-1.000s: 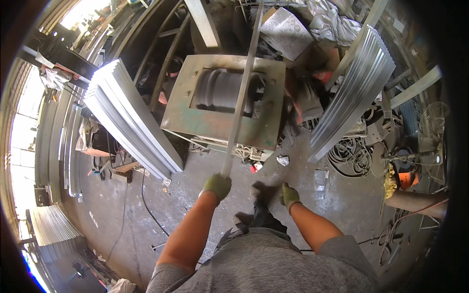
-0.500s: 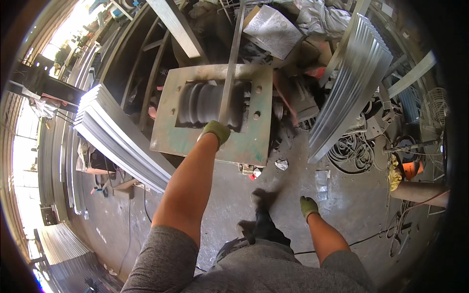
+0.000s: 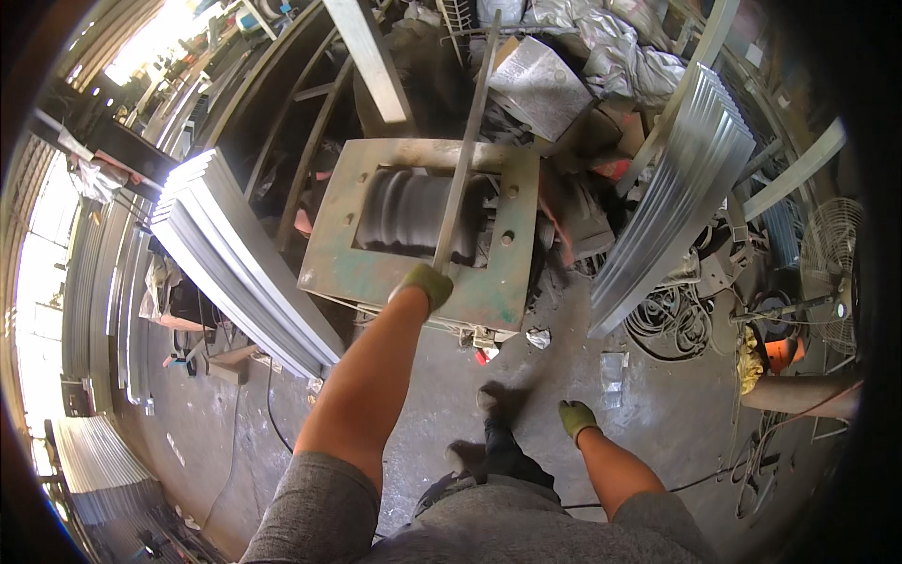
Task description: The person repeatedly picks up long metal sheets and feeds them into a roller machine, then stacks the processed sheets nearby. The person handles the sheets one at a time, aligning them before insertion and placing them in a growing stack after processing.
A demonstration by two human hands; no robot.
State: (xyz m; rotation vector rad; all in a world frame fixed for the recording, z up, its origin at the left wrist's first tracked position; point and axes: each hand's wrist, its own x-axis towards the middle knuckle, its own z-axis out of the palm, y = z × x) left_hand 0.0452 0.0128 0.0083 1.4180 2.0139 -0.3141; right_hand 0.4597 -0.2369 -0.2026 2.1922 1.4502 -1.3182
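Note:
My left hand point(image 3: 427, 286), in a green glove, is closed around the near end of a long, narrow metal bar point(image 3: 467, 155). The bar slants away from me across a dark, grooved roller point(image 3: 399, 214), which sits in the opening of a worn green-and-tan metal machine top point(image 3: 331, 226). Whether bar and roller touch is hard to make out. Low on my right side hangs my right hand point(image 3: 577, 421), also green-gloved, its fingers loosely extended and nothing visible in them. Grey floor lies below it.
Stacked shiny metal profiles lean left point(image 3: 246, 268) and right point(image 3: 669, 202) of the machine. Farther right are coiled cable point(image 3: 665, 310) and a wire-cage fan point(image 3: 832, 249). A pale box point(image 3: 540, 86) rests behind the machine. A dark cable point(image 3: 274, 414) crosses the floor at left.
The whole view has shifted a little. My left hand has drawn slightly back toward me with the bar, and the bar's far end now shows. My right hand stays low at my side.

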